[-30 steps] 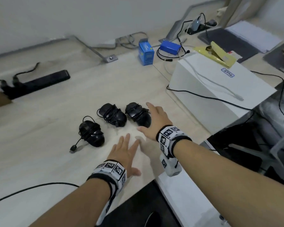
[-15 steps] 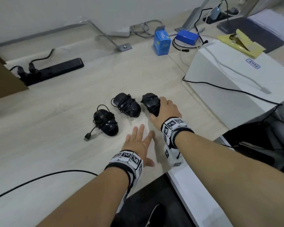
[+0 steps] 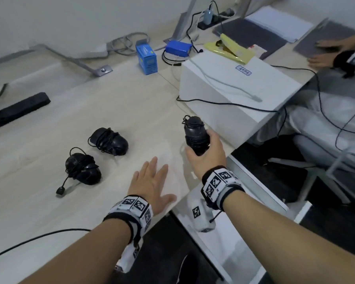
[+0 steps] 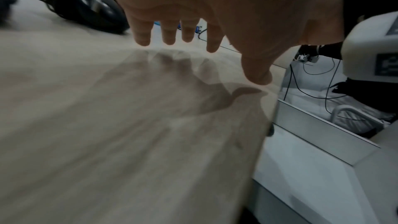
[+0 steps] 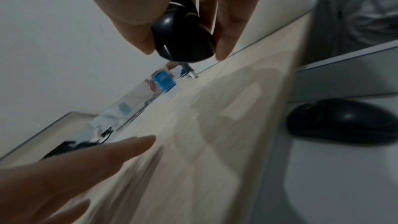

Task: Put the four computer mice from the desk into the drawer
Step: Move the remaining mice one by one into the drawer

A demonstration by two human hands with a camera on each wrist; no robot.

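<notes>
- Mouse in hand: black corded computer mouse with its cable wound round the body (image 3: 196, 136), gripped upright by the right hand (image 3: 206, 153), thumb on one side and fingers curled round the other, lifted off the desk near its right edge.
- Right wrist view: same mouse (image 5: 183, 40) pinched between thumb and fingers (image 5: 224, 40), clear of the light wood desk top (image 5: 193, 142).
- Left hand (image 3: 152, 185): flat, fingers straight and spread, holds nothing, low over the desk near its front edge; left wrist view shows its fingers (image 4: 170, 33) just above their shadow.
- Two more black cable-wrapped mice lie on the desk left of the hands: nearer mouse (image 3: 82, 169) with its plug end trailing out, farther mouse (image 3: 109, 141) just beyond it.
- Fourth black mouse (image 5: 342, 123) already lies in the open white drawer (image 3: 244, 232) under the desk's right edge.
- Further out: white box (image 3: 234, 89) on the right, small blue carton (image 3: 147, 60) behind, black power strip (image 3: 16, 110) at far left.
</notes>
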